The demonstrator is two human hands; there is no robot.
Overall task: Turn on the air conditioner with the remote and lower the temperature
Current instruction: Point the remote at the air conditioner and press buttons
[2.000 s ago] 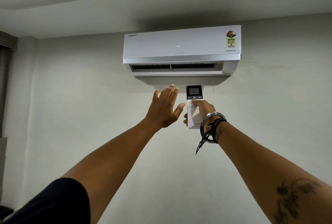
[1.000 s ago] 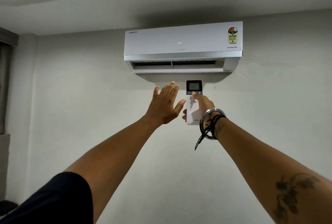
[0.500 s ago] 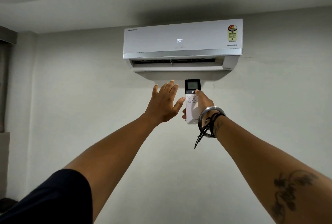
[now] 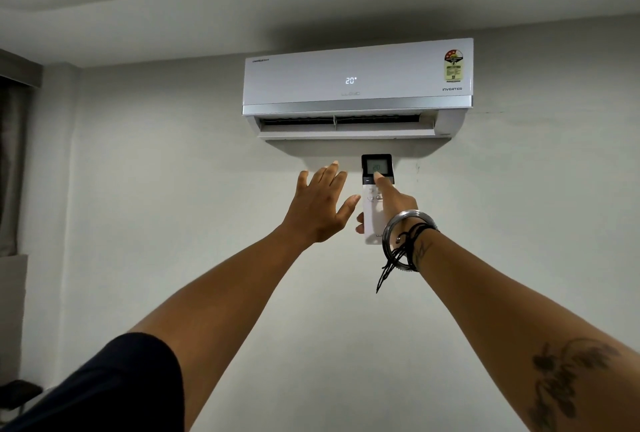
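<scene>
Unit reads 20°, thumb up near the remote's screen — the cooling step is not yet done.

The right hand [image 4: 391, 206] is wrapped around the remote [image 4: 375, 196], raised just below the air conditioner [image 4: 356, 85], while the left hand [image 4: 318, 206] hovers beside it, spread flat and holding nothing. The risk: the thumb [image 4: 381, 180] sits high by the display, so it could land on the power button instead and shut the unit off, or the one-handed grip could slip.
</scene>
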